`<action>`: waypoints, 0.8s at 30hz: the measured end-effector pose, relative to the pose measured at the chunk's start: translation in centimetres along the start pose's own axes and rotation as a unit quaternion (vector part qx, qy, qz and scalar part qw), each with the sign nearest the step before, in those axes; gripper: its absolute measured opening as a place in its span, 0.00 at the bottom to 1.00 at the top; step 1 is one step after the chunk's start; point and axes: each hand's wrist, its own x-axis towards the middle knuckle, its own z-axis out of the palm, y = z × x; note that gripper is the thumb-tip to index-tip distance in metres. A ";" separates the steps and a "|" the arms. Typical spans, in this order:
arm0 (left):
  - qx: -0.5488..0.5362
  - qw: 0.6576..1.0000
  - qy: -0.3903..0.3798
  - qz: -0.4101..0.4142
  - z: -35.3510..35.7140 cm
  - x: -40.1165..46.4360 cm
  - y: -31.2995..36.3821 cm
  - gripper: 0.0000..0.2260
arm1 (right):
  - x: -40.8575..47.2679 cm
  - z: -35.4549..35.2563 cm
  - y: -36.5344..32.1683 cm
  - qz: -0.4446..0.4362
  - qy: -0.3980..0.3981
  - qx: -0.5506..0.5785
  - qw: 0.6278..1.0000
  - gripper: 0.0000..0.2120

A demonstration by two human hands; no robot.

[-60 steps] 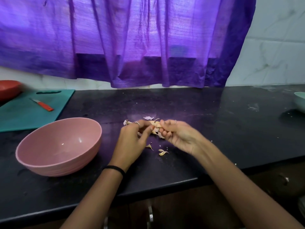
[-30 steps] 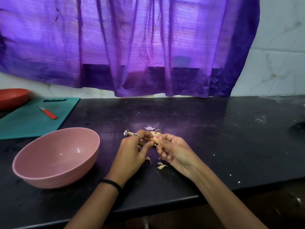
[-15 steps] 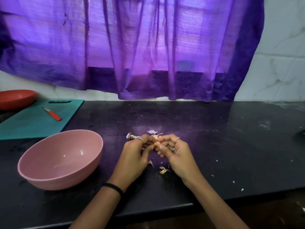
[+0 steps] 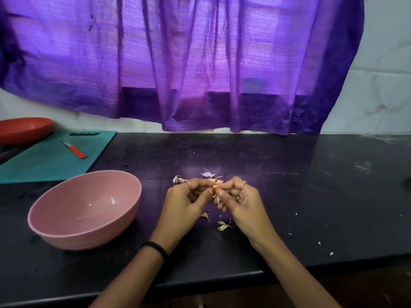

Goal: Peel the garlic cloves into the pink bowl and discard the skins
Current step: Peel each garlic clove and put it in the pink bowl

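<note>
My left hand [image 4: 186, 203] and my right hand [image 4: 242, 201] meet over the black counter [image 4: 311, 196], fingertips together. Both pinch a small garlic clove [image 4: 216, 187], mostly hidden by my fingers. A strip of skin hangs from it between my thumbs. The pink bowl [image 4: 84, 210] stands to the left of my hands, and I see nothing inside it. Loose garlic skins [image 4: 223, 226] lie on the counter under and behind my hands.
A teal cutting board [image 4: 44, 161] with a small red-handled knife [image 4: 74, 149] lies at the back left, beside a red bowl [image 4: 22, 128]. A purple curtain [image 4: 200, 63] hangs behind the counter. Small skin flecks dot the counter at the right. The counter edge runs just below my wrists.
My hands have drawn closer together around the clove and stay over the same spot. The bowl, board and knife have not moved on the counter.
</note>
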 end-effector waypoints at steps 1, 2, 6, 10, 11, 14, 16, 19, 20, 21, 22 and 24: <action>-0.011 1.000 -0.003 -0.007 0.0 0.0 -0.1 0.11 | 0.0 0.0 0.0 -0.001 -0.001 -0.007 1.000 0.07; -0.021 1.000 -0.005 -0.014 0.0 0.1 -0.2 0.10 | 0.0 0.0 0.0 -0.003 -0.002 -0.015 1.000 0.07; -0.037 0.999 -0.011 -0.019 0.0 0.1 -0.1 0.09 | -0.1 0.1 0.0 -0.011 -0.006 -0.034 0.999 0.08; -0.037 0.999 -0.011 -0.019 0.1 0.2 -0.1 0.10 | -0.1 0.2 0.0 -0.019 -0.012 -0.053 0.998 0.09; -0.032 0.999 -0.005 -0.017 0.1 0.2 -0.2 0.09 | -0.1 0.3 0.1 -0.023 -0.011 -0.060 0.998 0.09; -0.027 1.000 0.007 -0.008 0.2 0.2 -0.2 0.10 | -0.2 0.4 0.1 -0.031 -0.003 -0.070 0.997 0.10; -0.032 0.999 0.007 -0.008 0.3 0.3 -0.2 0.09 | -0.2 0.4 0.0 -0.027 0.003 -0.061 0.998 0.10; -0.039 0.999 0.005 -0.019 0.4 0.3 -0.2 0.08 | -0.1 0.3 -0.1 -0.010 0.012 -0.036 0.999 0.08; -0.042 0.999 0.005 -0.024 0.4 0.3 -0.2 0.08 | -0.1 0.2 -0.1 -0.008 0.014 -0.034 0.999 0.07; -0.045 0.999 0.006 -0.027 0.4 0.2 -0.1 0.08 | -0.1 0.2 -0.1 -0.007 0.013 -0.034 0.999 0.07; -0.045 0.999 0.006 -0.028 0.4 0.2 -0.1 0.08 | -0.2 0.2 -0.1 -0.008 0.011 -0.037 0.999 0.07; -0.043 0.999 0.008 -0.030 0.3 0.2 -0.1 0.08 | -0.2 0.2 -0.1 -0.012 0.008 -0.044 0.999 0.06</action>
